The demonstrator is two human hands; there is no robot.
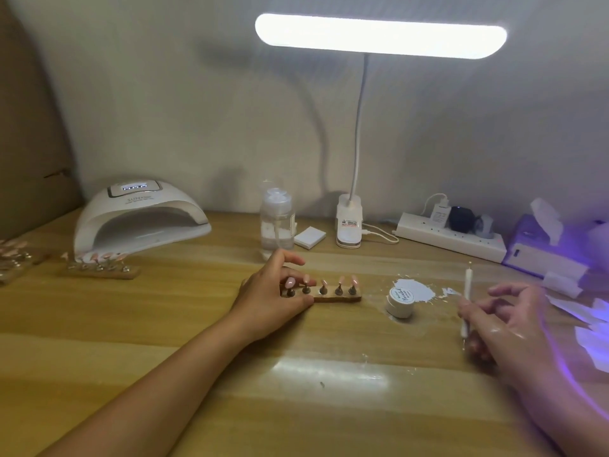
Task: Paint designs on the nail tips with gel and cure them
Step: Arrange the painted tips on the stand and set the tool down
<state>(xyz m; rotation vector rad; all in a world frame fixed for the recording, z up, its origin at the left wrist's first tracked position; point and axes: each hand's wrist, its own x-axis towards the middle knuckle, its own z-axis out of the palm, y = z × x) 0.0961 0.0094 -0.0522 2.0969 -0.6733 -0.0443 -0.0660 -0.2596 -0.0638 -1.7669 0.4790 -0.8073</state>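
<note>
A wooden holder point(333, 296) with several pink nail tips point(339, 281) on metal stands lies at the middle of the table. My left hand point(273, 298) grips the holder's left end, thumb at the front and fingers curled over the back. My right hand point(514, 328) holds a thin white dotting pen point(466, 291) upright, to the right of the holder. A small white gel jar point(401, 301) with its lid on stands between the hands, beside a smear of white gel point(418, 288) on the table. The white curing lamp point(138, 219) stands at the back left.
A second holder of nail tips point(99, 268) sits before the lamp, another point(13, 258) at the left edge. At the back stand a pump bottle point(276, 222), a white pad point(309, 237), a clip desk lamp point(349, 222), a power strip point(451, 239) and a tissue box point(540, 252). Violet light glows at right.
</note>
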